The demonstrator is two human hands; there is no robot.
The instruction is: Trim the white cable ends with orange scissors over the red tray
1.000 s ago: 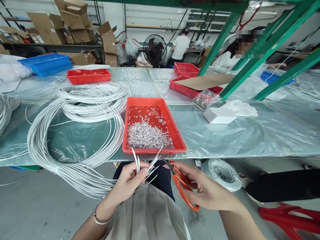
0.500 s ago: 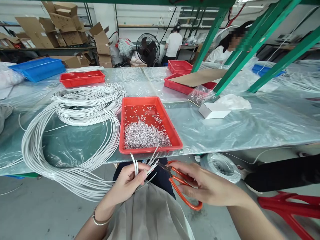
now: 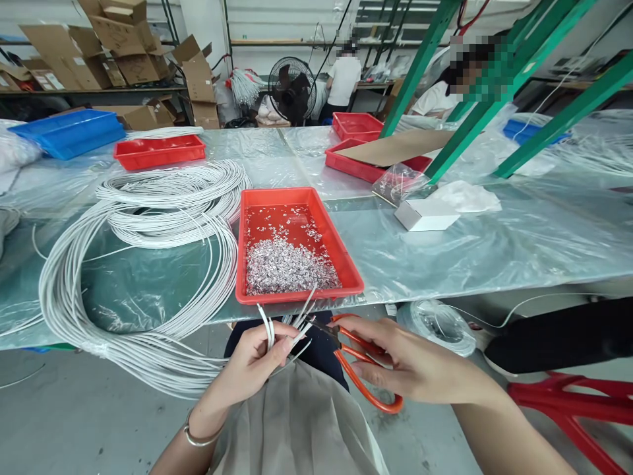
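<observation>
My left hand (image 3: 261, 356) is closed around a bunch of white cable ends (image 3: 298, 335), which stick up above the thumb and fan out over my lap. Orange-handled scissors (image 3: 368, 364) are in my right hand (image 3: 405, 359), with fingers through the loops. Their dark blades point left and touch or nearly touch the cable ends; I cannot tell whether they close on one. Just beyond my hands, a red tray (image 3: 346, 264) holds a heap of small shiny metal pieces (image 3: 289, 267). Large coils of white cable (image 3: 64, 284) lie to the left, running over the table edge toward my left hand.
Green metal posts (image 3: 459, 145) rise at the right. A white box (image 3: 426, 216) stands on the plastic-covered table (image 3: 539, 244). Farther back are a red tray (image 3: 161, 155) and a blue bin (image 3: 69, 135). A red stool (image 3: 568, 399) and a cable coil (image 3: 438, 326) sit low on the right.
The view has shifted slightly. My hands, the cables and the scissors keep almost the same pose.
</observation>
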